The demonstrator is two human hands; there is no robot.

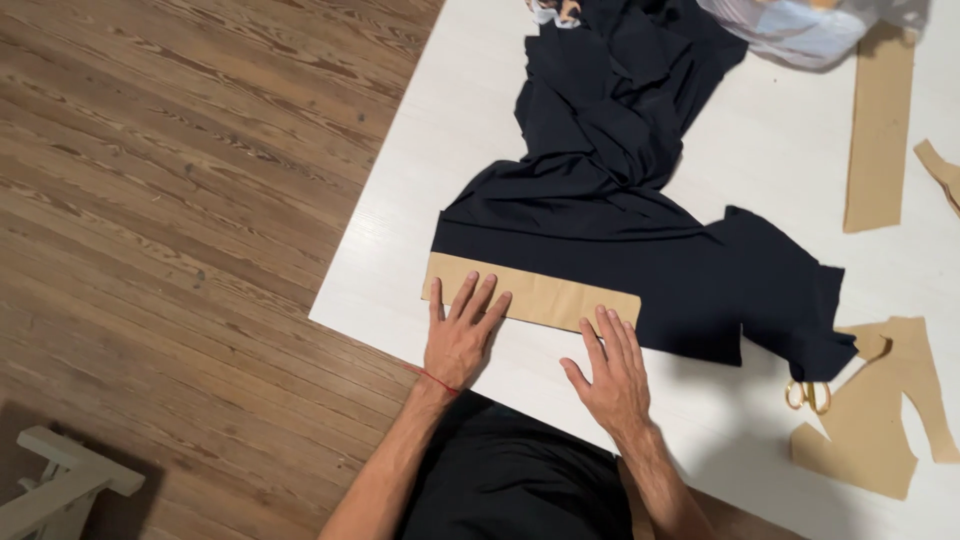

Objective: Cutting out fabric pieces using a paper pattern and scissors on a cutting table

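Brown paper strip (530, 296) pressed flat by left hand (458, 340), right hand (612, 378).

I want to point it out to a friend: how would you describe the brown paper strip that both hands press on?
Start at the white table and find the dark navy fabric spread across it. Along the fabric's near edge lies the paper strip, under the left hand and right hand. Unlike the other brown paper pieces, it lies on the fabric.
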